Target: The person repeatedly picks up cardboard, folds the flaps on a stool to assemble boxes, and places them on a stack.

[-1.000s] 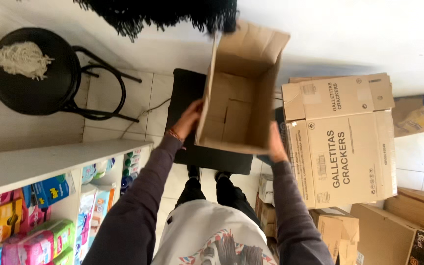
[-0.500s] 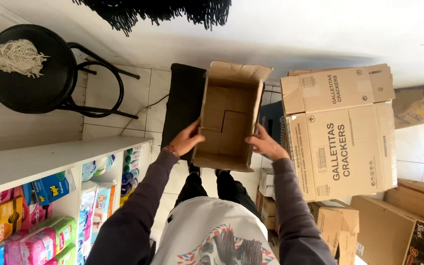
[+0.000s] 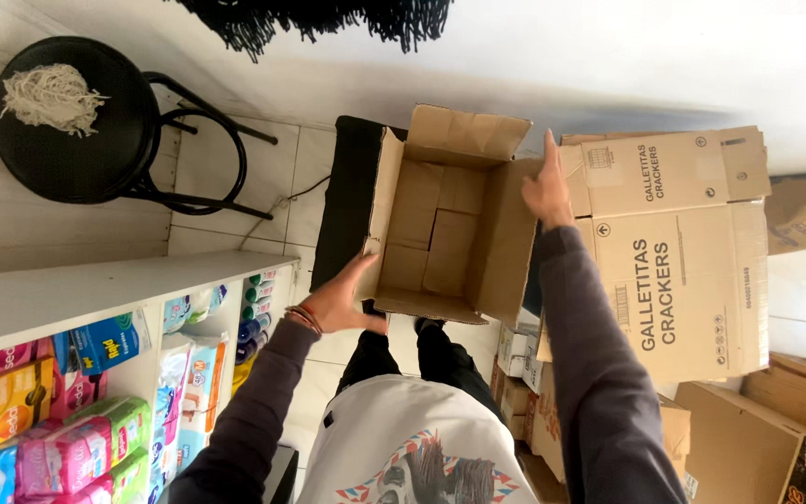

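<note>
Your left hand (image 3: 342, 303) grips the open cardboard box (image 3: 445, 229) at its bottom corner, your right hand (image 3: 548, 187) clasps its right wall, so it's held up above the floor beside the stacked printed boxes (image 3: 683, 271).

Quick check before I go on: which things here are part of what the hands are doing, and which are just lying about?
In hand:
- open cardboard box, empty
- left hand at its near corner
- right hand on its right wall

Lying about:
- closed carton beside it
- black stool with string bundle
- shelf of coloured packets
</note>
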